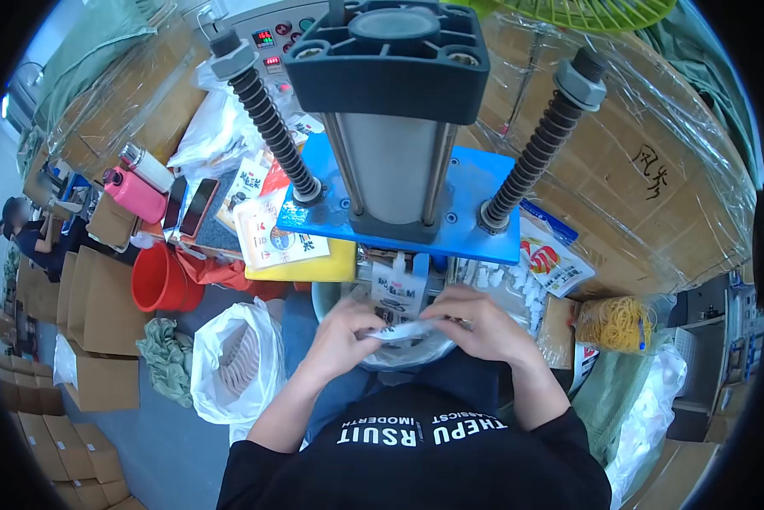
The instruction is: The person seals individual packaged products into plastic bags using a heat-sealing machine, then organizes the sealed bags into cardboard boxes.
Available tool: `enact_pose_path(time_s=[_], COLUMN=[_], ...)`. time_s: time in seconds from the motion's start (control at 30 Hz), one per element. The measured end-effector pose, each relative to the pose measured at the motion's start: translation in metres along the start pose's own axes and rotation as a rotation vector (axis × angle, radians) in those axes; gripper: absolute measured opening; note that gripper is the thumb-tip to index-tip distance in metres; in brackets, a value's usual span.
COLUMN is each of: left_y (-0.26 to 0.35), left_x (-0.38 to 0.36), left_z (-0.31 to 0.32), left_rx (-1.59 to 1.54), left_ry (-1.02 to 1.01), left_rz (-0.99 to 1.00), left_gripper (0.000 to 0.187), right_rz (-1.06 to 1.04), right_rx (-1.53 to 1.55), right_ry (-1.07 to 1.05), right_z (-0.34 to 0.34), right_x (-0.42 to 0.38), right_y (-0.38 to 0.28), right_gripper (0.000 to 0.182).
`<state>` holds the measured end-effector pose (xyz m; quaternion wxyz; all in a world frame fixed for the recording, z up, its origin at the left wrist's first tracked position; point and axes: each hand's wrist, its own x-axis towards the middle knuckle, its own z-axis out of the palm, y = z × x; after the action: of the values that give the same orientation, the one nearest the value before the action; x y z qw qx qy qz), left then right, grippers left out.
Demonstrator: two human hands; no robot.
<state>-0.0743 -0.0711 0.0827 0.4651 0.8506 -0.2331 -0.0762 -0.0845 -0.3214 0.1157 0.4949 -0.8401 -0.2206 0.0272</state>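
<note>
Below the blue plate (475, 204) of a press machine, both my hands hold a small printed plastic pouch (399, 330) between them. My left hand (345, 334) pinches its left end, and my right hand (475, 321) pinches its right end with fingers curled. Just above my hands, another printed pouch (398, 287) hangs upright at the machine's front. A clear plastic bag (411, 350) lies beneath my hands, over my lap. White spouts (531, 293) are heaped to the right of the machine.
At left are a red bucket (156, 279), a white sack (237, 361), a pink bottle (133, 197), phones and a yellow box (314, 262) with printed pouches. Large cartons (628, 161) and a tub of yellow rubber bands (613, 325) stand right. A person (35, 242) sits far left.
</note>
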Motion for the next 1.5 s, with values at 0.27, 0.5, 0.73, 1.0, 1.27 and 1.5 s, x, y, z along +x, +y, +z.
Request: enact_pose_path(time_s=[0.27, 0.5, 0.73, 1.0, 1.27, 1.5], left_y=[-0.025, -0.060, -0.062, -0.092, -0.106, -0.030], left_x=[-0.018, 0.040, 0.043, 0.027, 0.005, 0.002], left_z=[0.036, 0.037, 0.043, -0.049, -0.051, -0.015], left_rx=[-0.831, -1.068, -1.080, 0.616, 0.659, 0.325], left_ry=[-0.134, 0.152, 0.189, 0.469, 0.478, 0.452], left_rz=[-0.566, -0.584, -0.585, -0.009, 0.107, 0.079], left_gripper=[0.018, 0.019, 0.021, 0.039, 0.031, 0.027], right_rz=[0.303, 0.320, 0.330, 0.330, 0.123, 0.392], right_rx=[0.364, 0.138, -0.426, -0.492, -0.368, 0.519], right_ry=[0.085, 0.262, 0.424, 0.316, 0.558, 0.269], right_z=[0.033, 0.001, 0.003, 0.000, 0.008, 0.027], right_x=[-0.018, -0.034, -0.038, -0.036, -0.034, -0.040], right_y=[0.024, 0.030, 0.065, 0.069, 0.092, 0.046], right_gripper=[0.037, 0.019, 0.021, 0.022, 0.024, 0.023])
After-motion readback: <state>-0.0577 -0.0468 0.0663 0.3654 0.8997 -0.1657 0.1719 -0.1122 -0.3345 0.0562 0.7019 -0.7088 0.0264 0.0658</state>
